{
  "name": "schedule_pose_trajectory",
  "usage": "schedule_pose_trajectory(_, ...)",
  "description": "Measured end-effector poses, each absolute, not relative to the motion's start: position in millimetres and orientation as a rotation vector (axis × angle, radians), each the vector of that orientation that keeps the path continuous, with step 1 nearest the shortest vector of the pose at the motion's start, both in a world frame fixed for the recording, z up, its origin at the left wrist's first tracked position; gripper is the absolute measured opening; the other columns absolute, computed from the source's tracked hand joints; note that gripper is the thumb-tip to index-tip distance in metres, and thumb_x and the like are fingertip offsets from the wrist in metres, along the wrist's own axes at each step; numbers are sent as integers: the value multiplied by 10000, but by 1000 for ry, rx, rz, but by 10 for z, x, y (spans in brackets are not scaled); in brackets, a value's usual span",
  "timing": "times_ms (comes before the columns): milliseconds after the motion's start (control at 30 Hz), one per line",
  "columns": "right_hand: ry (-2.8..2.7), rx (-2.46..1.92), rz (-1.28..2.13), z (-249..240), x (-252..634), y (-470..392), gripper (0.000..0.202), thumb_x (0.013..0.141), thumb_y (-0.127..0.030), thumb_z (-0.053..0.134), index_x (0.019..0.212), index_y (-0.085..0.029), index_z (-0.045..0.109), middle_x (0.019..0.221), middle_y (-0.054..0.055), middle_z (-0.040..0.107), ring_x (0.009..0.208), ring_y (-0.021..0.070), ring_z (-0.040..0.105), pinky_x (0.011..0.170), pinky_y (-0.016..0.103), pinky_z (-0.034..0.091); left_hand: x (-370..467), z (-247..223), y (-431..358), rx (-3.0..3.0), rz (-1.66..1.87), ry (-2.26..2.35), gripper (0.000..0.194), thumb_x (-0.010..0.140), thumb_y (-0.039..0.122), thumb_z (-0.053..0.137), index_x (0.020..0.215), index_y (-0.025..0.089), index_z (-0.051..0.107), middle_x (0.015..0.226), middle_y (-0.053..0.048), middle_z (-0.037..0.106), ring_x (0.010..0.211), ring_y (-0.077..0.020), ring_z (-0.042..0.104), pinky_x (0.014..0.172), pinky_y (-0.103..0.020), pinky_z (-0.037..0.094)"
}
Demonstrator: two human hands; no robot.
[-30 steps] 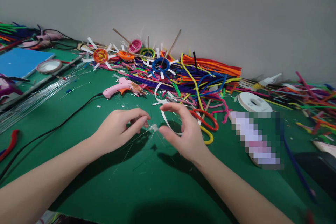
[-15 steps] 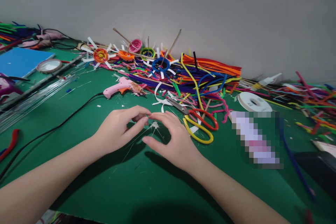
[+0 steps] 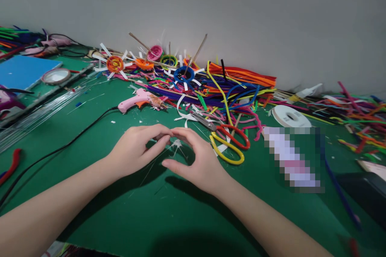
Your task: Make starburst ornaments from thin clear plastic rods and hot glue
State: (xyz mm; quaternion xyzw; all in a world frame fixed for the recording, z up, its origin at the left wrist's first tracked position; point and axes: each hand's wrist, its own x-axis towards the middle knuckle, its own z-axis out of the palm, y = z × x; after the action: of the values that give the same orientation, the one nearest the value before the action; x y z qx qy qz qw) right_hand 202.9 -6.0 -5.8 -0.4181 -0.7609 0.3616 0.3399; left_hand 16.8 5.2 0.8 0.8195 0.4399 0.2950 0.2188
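My left hand (image 3: 137, 148) is closed in a pinch, its thumb and index tips together near a small white piece (image 3: 177, 143) with thin clear strands fanning out from it. What the pinch holds is too small to make out. My right hand (image 3: 199, 158) curves around the other side of the piece, thumb apart from its fingers, with its fingertips meeting those of my left hand. A pink glue gun (image 3: 138, 99) lies on the green table (image 3: 135, 225) beyond my left hand. Scissors (image 3: 215, 128) with red and yellow handles rest beyond my right hand.
Colourful fuzzy sticks (image 3: 241, 78) are heaped along the wall, with small round baskets such as a blue one (image 3: 183, 74) on top. A white ribbon roll (image 3: 291, 116) lies at the right. A black cord (image 3: 69, 143) crosses the left side, near a blue board (image 3: 28, 71).
The fingers of my right hand have shifted slightly and sit closer together. My left hand keeps nearly the same pose.
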Motion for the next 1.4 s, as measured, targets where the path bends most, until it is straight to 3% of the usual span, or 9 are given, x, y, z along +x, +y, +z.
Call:
schedule_pose_trajectory(400,-2042,-1144,721,-49,2020,-79,495,715,-367,723,1136,-187,534,1141,90,622,1052,213,594,893,359,496,164,-14,56,2259,845,1249,193,906,272,434,975,220,606,768,60,677,664,-73,627,601,-176,436)
schedule_pose_trajectory(833,-2047,-1147,752,-51,2023,-94,527,741,-326,660,1213,-135,525,1218,113,616,1118,216,584,952,355,484,154,-21,86,2171,765,1197,221,934,329,396,1050,248,566,971,40,671,841,-111,623,748,-220,457)
schedule_pose_trajectory(1067,-2003,-1229,959,-25,2046,-98,776,744,-374,666,1395,-201,279,1329,77,549,1226,216,515,1008,397,445,170,-7,111,2086,633,1217,288,944,373,349,1101,248,555,1072,15,660,954,-157,609,811,-270,447)
schedule_pose_trajectory(1400,-2127,-1257,950,18,2059,-87,793,768,-471,629,1411,-176,271,1406,123,459,1274,267,457,1013,443,425,164,-35,129,2058,562,1260,338,957,410,273,1147,245,497,1036,-6,660,913,-181,624,776,-300,458)
